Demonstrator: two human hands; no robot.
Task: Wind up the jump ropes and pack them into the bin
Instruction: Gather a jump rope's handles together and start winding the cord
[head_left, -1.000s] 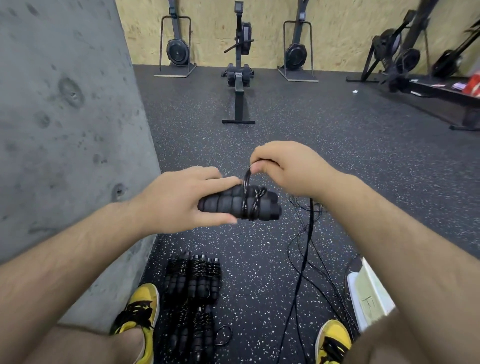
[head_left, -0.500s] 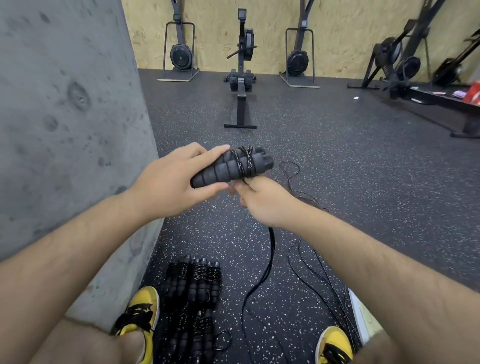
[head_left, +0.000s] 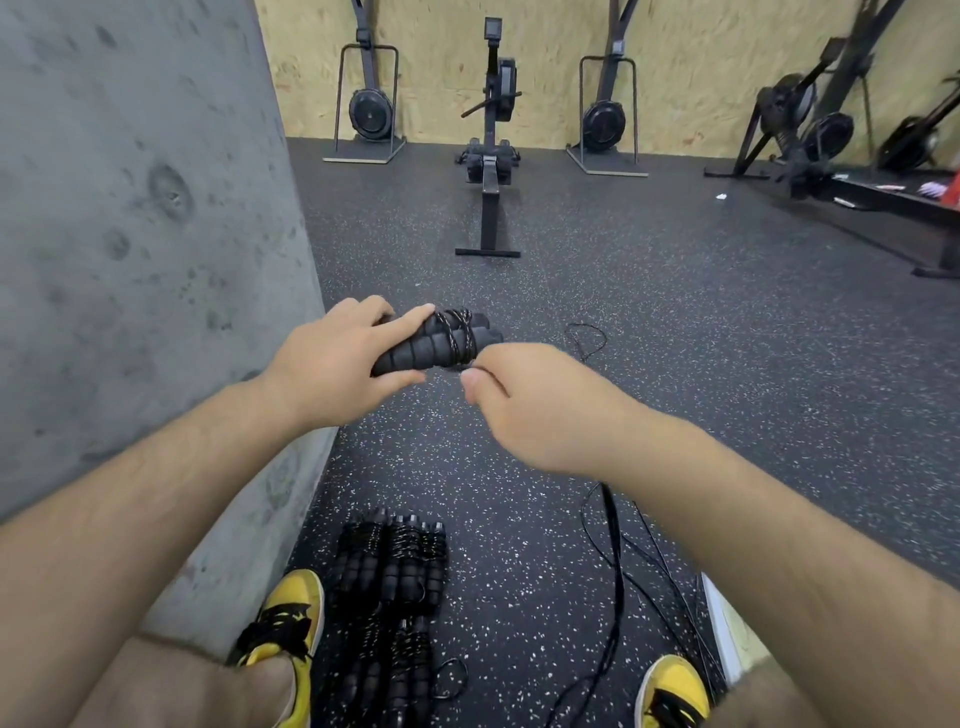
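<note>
On the gym floor (head_left: 675, 364), the left hand (head_left: 332, 364) grips the handles (head_left: 436, 343); the right hand (head_left: 524, 400), just right, pinches the cord (head_left: 615, 545).

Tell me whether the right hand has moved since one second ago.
Yes. The right hand, pinching the cord, has dropped from above the rope handles gripped by the left hand to just below and right of them.

Two hands (head_left: 343, 364); two yellow shoes (head_left: 283, 623)
</note>
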